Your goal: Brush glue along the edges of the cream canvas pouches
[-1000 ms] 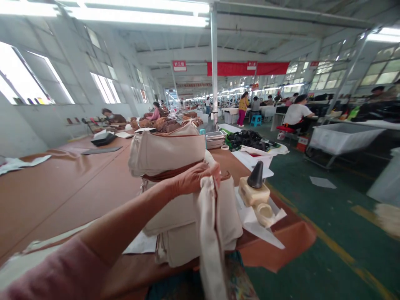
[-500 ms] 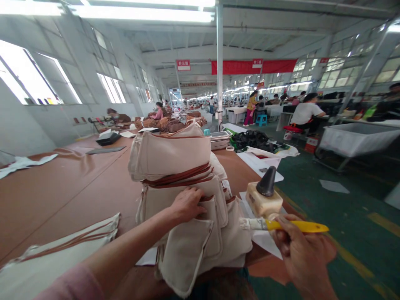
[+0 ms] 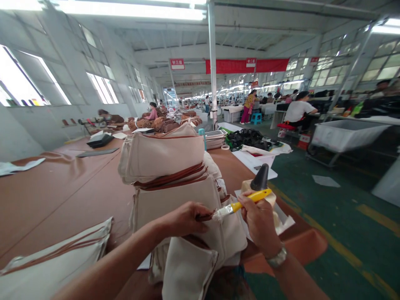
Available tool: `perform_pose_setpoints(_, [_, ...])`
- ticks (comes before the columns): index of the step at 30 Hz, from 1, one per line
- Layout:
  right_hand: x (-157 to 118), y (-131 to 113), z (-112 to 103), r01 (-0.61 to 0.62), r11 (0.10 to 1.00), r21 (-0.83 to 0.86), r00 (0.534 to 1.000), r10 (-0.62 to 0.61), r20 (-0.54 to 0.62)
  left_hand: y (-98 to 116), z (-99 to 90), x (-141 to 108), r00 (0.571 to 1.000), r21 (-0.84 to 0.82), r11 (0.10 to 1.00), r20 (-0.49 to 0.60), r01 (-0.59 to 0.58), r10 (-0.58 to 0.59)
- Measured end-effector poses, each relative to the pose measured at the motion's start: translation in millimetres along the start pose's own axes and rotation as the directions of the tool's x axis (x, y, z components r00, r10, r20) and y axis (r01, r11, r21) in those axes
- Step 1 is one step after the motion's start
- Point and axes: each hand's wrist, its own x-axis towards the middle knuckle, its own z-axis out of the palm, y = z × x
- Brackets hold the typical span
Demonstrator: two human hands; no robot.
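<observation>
My right hand [image 3: 261, 218] is closed around the yellow handle of a paintbrush [image 3: 256, 196]. Its whitish bristles meet a brown edge at the fingertips of my left hand [image 3: 189, 218]. That hand pinches the brown-trimmed edge of a cream fabric piece in the stack [image 3: 178, 193]. More cream pieces with brown edges lie piled above and below, and a loose cream flap [image 3: 189, 266] hangs at the front. Just behind my right hand stands a pale plastic container with a black cone [image 3: 260, 178] on top; my hand partly hides it.
The brown-covered table [image 3: 68, 183] carries another cream bundle [image 3: 62, 254] at left. Black straps [image 3: 246, 139] and a tape roll [image 3: 225, 147] lie beyond the stack. A white wheeled bin [image 3: 346, 135] stands on the green floor at right. Several people sit or stand farther off.
My right hand has brought the brush leftward and up, its bristles now at the brown edge. My left hand has gone from resting on the stack to pinching that edge.
</observation>
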Motion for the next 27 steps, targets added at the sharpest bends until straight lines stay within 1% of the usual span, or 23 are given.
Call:
perform_pose_setpoints(4, [1,-12,-9,0.056,0.998,-0.012,0.997,-0.056,-0.043,6,3.6,-5,1.000,-0.028,0.999,0.019,0.020,-0.020])
perform_pose_setpoints(6, [-6,-16,-12,0.056,0.998,0.015,0.998,-0.055,-0.024,7,7.2,-6,1.000,-0.029,0.999,0.009,0.021,-0.021])
perform_pose_setpoints(7, [-10,-18,-12,0.056,0.998,0.010,0.998,-0.056,0.006,7,9.5,-6,1.000,-0.026,1.000,0.008,0.014,-0.014])
perform_pose_setpoints(9, [-17,-18,-12,0.085,0.994,-0.068,0.995,-0.081,0.060,8,14.8,-7,1.000,-0.012,1.000,0.011,0.002,-0.001])
perform_pose_setpoints(10, [-18,-18,-13,0.115,0.985,-0.127,0.992,-0.108,0.062,8,17.4,-8,1.000,-0.001,1.000,0.005,0.000,0.000])
perform_pose_setpoints(11, [-18,-19,-15,0.138,0.975,-0.175,0.990,-0.132,0.044,9,20.0,-9,1.000,0.015,1.000,-0.010,0.003,-0.003])
perform_pose_setpoints(12, [-17,-21,-17,0.147,0.971,-0.188,0.989,-0.148,0.008,11,22.3,-11,0.999,0.037,0.999,-0.031,0.008,-0.007])
perform_pose_setpoints(13, [-15,-23,-20,0.140,0.977,-0.160,0.988,-0.147,-0.038,13,24.3,-14,0.998,0.065,0.998,-0.055,0.009,-0.005])
perform_pose_setpoints(15, [-11,-28,-24,0.098,0.995,-0.029,0.988,-0.101,-0.114,19,27.3,-21,0.996,0.140,0.990,-0.091,-0.008,0.020])
perform_pose_setpoints(17, [-13,-32,-25,0.064,0.995,0.079,0.989,-0.052,-0.141,28,29.4,-27,0.992,0.235,0.971,-0.112,-0.033,0.060])
perform_pose_setpoints(18, [-16,-33,-23,0.058,0.994,0.098,0.989,-0.044,-0.140,33,30.4,-30,0.990,0.287,0.957,-0.117,-0.042,0.079])
perform_pose_setpoints(19, [-21,-34,-21,0.045,0.995,0.093,0.992,-0.034,-0.119,38,31.4,-32,0.988,0.339,0.939,-0.124,-0.047,0.095])
perform_pose_setpoints(21, [-36,-35,-16,0.010,0.999,0.044,0.999,-0.009,-0.034,45,33.6,-36,0.983,0.429,0.903,-0.153,-0.030,0.105])
perform_pose_setpoints(23, [-50,-38,-14,-0.010,1.000,-0.004,0.999,0.010,0.053,49,35.9,-40,0.977,0.484,0.875,-0.194,0.015,0.090])
perform_pose_setpoints(24, [-56,-40,-16,-0.007,1.000,-0.015,0.997,0.008,0.076,50,36.9,-42,0.974,0.500,0.865,-0.213,0.040,0.078])
perform_pose_setpoints(25, [-60,-43,-19,0.007,1.000,-0.018,0.997,-0.005,0.082,51,37.6,-44,0.972,0.510,0.858,-0.227,0.061,0.066])
perform_pose_setpoints(27, [-62,-49,-26,0.055,0.998,-0.035,0.997,-0.053,0.051,51,38.1,-48,0.972,0.515,0.854,-0.228,0.077,0.050])
